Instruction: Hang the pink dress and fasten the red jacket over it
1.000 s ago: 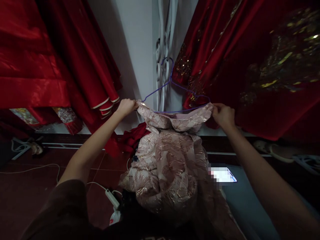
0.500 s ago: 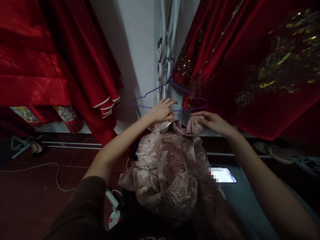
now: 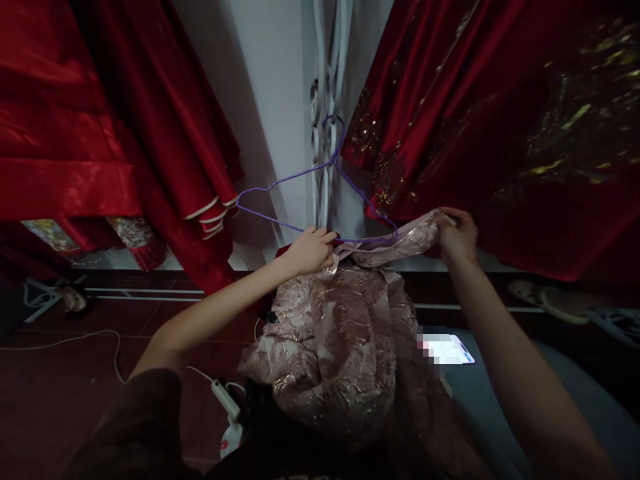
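Observation:
A pink brocade garment (image 3: 345, 333) with shiny gold threads lies bunched in front of me. My right hand (image 3: 459, 239) is closed on its upper edge and holds a strip of the fabric stretched out to the right. My left hand (image 3: 311, 252) is closed at the other side of that edge, fingers curled over the cloth and close to the hanger's lower bar. The purple hanger (image 3: 295, 175) is tilted, its right end touching or overlapping the stretched edge. Whether my left fingers also grip the bar, I cannot tell.
Red garments (image 3: 185, 127) hang on the left, and a red one with gold sequins (image 3: 450, 133) on the right. Behind the hanger stands a white scrolled metal frame (image 3: 323, 100). A lit phone (image 3: 447, 349) lies on a grey-blue seat (image 3: 505, 393). A power strip (image 3: 226, 399) and cable are at lower left.
My right hand has moved right and slightly up, drawing the garment's edge out. The hanger has shifted left and tilted, its right end lower. My left hand has moved slightly left and down.

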`<action>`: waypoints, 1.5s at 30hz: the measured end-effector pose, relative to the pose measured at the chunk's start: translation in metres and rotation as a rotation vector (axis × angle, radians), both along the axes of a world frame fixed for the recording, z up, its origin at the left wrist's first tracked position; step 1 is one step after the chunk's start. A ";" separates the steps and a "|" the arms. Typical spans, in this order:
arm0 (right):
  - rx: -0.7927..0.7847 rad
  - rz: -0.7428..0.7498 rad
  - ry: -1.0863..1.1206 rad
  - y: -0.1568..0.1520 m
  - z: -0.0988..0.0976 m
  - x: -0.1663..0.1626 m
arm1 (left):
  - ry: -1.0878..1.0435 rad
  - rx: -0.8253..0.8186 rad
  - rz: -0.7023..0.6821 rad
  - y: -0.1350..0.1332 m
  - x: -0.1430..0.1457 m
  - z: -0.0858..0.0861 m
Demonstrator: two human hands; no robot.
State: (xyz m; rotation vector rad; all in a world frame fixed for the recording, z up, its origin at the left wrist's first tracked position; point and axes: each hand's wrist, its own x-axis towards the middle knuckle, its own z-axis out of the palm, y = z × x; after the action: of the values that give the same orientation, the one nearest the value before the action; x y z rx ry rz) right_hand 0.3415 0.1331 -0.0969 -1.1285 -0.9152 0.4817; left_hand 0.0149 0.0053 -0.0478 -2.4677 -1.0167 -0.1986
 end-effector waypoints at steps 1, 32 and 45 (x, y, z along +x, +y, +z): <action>0.002 0.004 0.003 0.000 0.000 -0.001 | 0.004 -0.002 -0.005 -0.002 -0.002 0.003; 0.220 0.136 -0.922 -0.025 0.075 -0.094 | -0.692 -0.100 0.043 0.048 0.010 -0.012; 0.196 0.238 -0.833 -0.010 0.084 -0.075 | -1.216 -0.083 0.633 0.050 -0.146 -0.093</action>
State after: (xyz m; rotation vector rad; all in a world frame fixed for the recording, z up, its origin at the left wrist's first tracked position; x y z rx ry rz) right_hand 0.2665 0.1234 -0.0124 -1.0437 -1.7935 0.0832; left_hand -0.1313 0.0551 -0.1404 -1.7894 -2.1969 -1.5435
